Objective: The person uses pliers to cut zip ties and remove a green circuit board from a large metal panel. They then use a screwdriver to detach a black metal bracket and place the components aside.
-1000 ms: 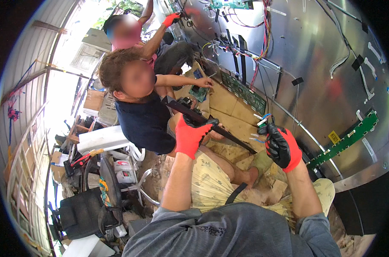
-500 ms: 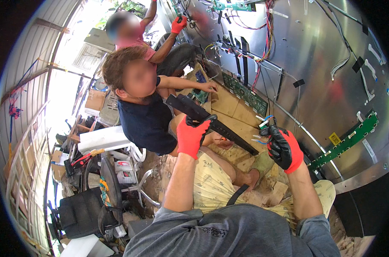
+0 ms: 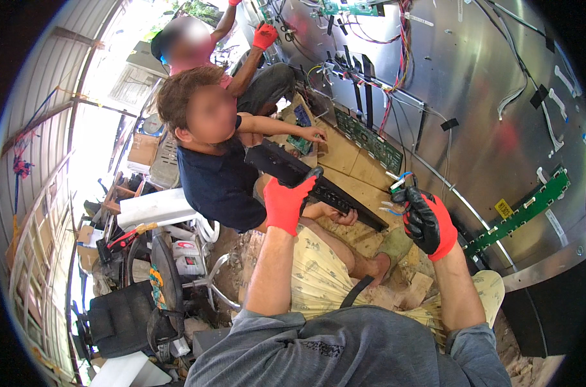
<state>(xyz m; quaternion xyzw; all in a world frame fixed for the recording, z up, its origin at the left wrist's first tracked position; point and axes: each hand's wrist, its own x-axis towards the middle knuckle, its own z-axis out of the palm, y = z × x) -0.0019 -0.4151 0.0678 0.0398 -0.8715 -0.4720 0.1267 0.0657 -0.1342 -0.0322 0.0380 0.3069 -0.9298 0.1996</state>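
Pinching a small bunch of wired connectors [image 3: 396, 188], the gloved right hand [image 3: 424, 222] has its grip drawn closed before the metal panel [image 3: 473, 151]. Thumb raised, the gloved left hand [image 3: 289, 203] overlaps a slanting black bar [image 3: 328, 193]; with its fingers hidden, I cannot tell whether that grip holds it. A co-worker's hand [image 3: 342, 217] is at the bar's lower part.

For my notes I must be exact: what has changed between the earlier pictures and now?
The black bar in the left hand has turned, showing more of its broad face. The nearer co-worker's lower hand has moved right along the bar's lower edge; the farther co-worker's red-gloved hand sits slightly lower. No new grasp is clear. The right hand still holds the wired connector.
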